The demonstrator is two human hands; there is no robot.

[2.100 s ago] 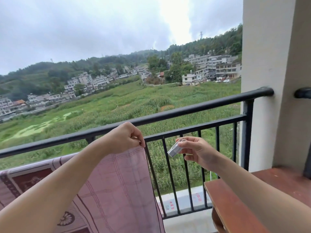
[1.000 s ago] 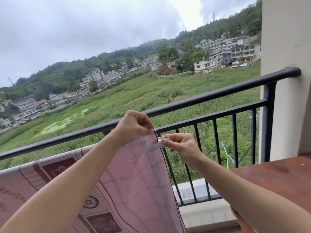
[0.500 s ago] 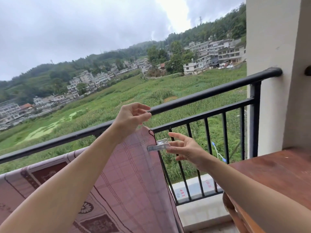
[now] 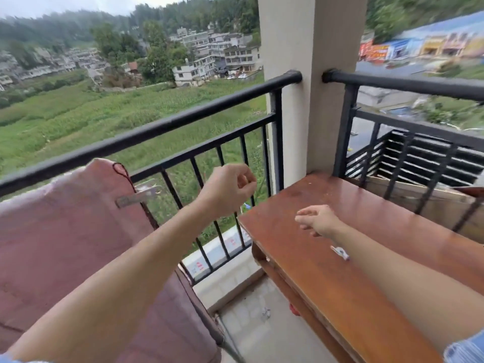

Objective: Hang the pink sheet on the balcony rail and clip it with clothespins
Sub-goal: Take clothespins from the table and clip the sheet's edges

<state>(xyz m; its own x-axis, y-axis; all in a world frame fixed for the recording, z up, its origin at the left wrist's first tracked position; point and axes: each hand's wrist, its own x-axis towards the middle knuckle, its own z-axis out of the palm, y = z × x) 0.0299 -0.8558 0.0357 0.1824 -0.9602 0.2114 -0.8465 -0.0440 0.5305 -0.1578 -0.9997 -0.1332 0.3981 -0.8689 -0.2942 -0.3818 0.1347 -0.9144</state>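
Note:
The pink sheet (image 4: 68,244) hangs over the black balcony rail (image 4: 162,127) at the left. A metal clothespin (image 4: 137,196) is clipped on its right edge, just below the rail. My left hand (image 4: 227,188) hovers in front of the bars to the right of the sheet, its fingers loosely curled and holding nothing. My right hand (image 4: 318,221) is over the brown wooden table (image 4: 301,271), fingers relaxed, holding nothing. Another clothespin (image 4: 340,252) lies on the table beside my right forearm.
A beige pillar (image 4: 309,74) stands between the rail and a second black rail (image 4: 408,85) on the right. A slatted black panel (image 4: 419,158) and a cardboard piece sit behind the table. Small bits lie on the tiled floor (image 4: 262,323).
Both hands have let go of the sheet and the clothespin, which now stays clipped on the sheet's edge. The view has swung right and my right hand has moved over the table.

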